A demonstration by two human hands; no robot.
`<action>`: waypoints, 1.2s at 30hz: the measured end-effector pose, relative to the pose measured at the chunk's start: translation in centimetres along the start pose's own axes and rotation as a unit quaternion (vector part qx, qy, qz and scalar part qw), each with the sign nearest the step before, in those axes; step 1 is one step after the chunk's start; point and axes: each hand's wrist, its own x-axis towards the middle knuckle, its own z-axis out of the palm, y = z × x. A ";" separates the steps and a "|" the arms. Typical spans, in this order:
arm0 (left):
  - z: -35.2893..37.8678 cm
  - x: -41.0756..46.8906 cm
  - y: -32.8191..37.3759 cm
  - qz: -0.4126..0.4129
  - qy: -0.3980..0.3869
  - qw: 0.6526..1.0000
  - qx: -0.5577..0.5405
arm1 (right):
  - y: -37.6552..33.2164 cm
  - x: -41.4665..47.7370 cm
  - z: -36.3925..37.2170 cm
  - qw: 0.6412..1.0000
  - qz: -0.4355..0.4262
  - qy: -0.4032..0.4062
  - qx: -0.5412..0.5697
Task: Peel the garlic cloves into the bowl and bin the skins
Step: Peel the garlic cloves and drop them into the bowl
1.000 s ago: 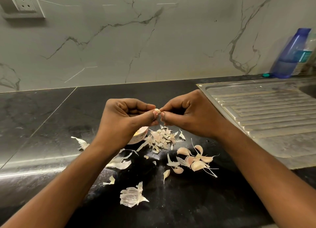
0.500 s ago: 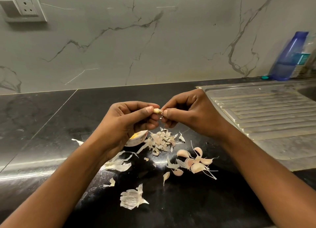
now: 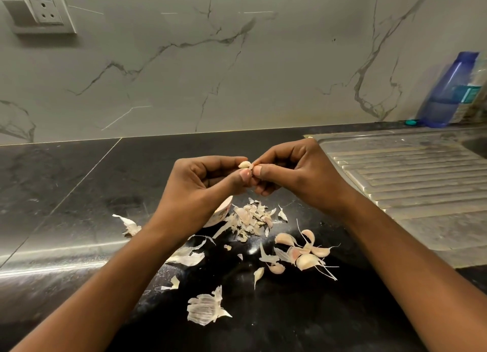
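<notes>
While both hands meet in mid-air above the counter (image 3: 79, 193), the garlic clove (image 3: 244, 164) sits right between them, well clear of the stone. It is a small, pale, curved sliver, and its long axis runs across the view from one hand to the other, the right end a touch higher. Which end is the tip is too small to tell.

The left hand (image 3: 208, 185) has its thumb and curled forefinger clamped on the clove's left part. The right hand (image 3: 297, 175) nips the right end between thumb and forefinger, its other fingers folded under. The two thumbs are touching.

Down below, a rounded bowl (image 3: 222, 213) peeks out from behind the left wrist, only its pale wall showing. Just beside it lies a heap of skins (image 3: 250, 219), thin, dry and flaky. Nearer the right forearm is a cluster of unpeeled cloves (image 3: 303, 251), plump, pinkish teardrops with wiry stems pointing all ways. One big papery husk (image 3: 205, 308) lies closest to the camera, ribbed and crumpled.

That counter is polished black stone, glossy with glare. To the right is a ridged steel drainboard (image 3: 408, 180), and a translucent blue bottle (image 3: 445, 90) stands against the veined marble wall (image 3: 184, 74).
</notes>
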 end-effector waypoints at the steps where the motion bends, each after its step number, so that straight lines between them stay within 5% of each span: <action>1: 0.0 0.1 0.0 -0.002 0.003 1.000 0.001 | 0.0 0.0 0.0 1.000 -0.001 -0.004 -0.001; 15: -0.7 0.6 0.4 -0.093 0.053 0.980 -0.167 | -0.2 -0.1 -0.6 1.000 -0.007 0.007 0.013; 36: -0.6 0.4 0.9 -0.127 0.039 0.980 -0.149 | -0.2 -0.1 -0.5 0.998 -0.036 0.019 -0.056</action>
